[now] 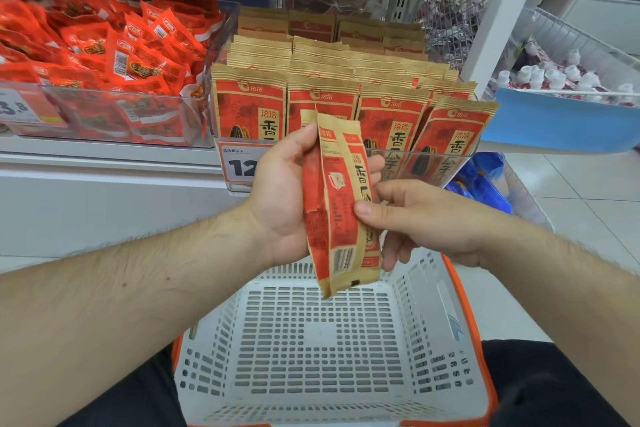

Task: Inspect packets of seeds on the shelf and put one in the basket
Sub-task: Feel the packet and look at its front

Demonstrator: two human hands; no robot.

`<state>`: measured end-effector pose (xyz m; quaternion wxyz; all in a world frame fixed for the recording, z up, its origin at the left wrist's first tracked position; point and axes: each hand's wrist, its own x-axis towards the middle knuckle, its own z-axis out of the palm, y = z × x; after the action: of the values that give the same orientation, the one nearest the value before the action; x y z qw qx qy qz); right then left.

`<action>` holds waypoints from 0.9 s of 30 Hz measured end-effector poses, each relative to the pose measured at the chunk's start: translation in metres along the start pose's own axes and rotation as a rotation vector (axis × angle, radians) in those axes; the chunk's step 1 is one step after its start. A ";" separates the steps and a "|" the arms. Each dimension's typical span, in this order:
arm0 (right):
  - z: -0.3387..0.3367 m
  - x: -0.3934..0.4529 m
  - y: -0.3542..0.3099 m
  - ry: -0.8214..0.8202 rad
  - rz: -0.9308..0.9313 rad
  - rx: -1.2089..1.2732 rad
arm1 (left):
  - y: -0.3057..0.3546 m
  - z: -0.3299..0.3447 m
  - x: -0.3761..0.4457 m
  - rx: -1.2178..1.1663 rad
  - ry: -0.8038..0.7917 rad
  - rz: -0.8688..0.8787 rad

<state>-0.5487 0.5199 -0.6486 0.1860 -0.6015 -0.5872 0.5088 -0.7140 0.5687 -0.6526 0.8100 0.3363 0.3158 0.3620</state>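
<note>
A red and tan seed packet (337,215) is held upright in front of the shelf, its back with a barcode turned toward me. My left hand (282,199) grips its left side, thumb at the top edge and fingers behind. My right hand (420,218) pinches its right edge between thumb and fingers. Directly below the packet sits a white slotted basket (311,340) with an orange rim, nothing inside it. Several matching seed packets (349,80) stand in rows in a clear shelf bin behind my hands.
A clear bin of small red snack packets (104,55) fills the shelf at left. A price tag (239,165) hangs under the seed bin. At right, a wire basket holds white-capped bottles (561,76), with blue packs (485,184) below it.
</note>
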 end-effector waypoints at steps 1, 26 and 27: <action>0.001 -0.001 -0.001 -0.002 -0.010 0.048 | 0.001 0.000 0.001 0.006 -0.009 0.010; 0.003 0.002 -0.005 0.451 -0.125 0.083 | -0.016 -0.002 0.004 0.392 0.206 0.244; 0.003 0.002 -0.005 0.438 -0.124 0.098 | -0.016 -0.003 0.004 0.392 0.208 0.238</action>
<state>-0.5544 0.5213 -0.6468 0.3691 -0.6505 -0.5432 0.3814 -0.7081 0.5640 -0.6679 0.6442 0.4828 0.4195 0.4194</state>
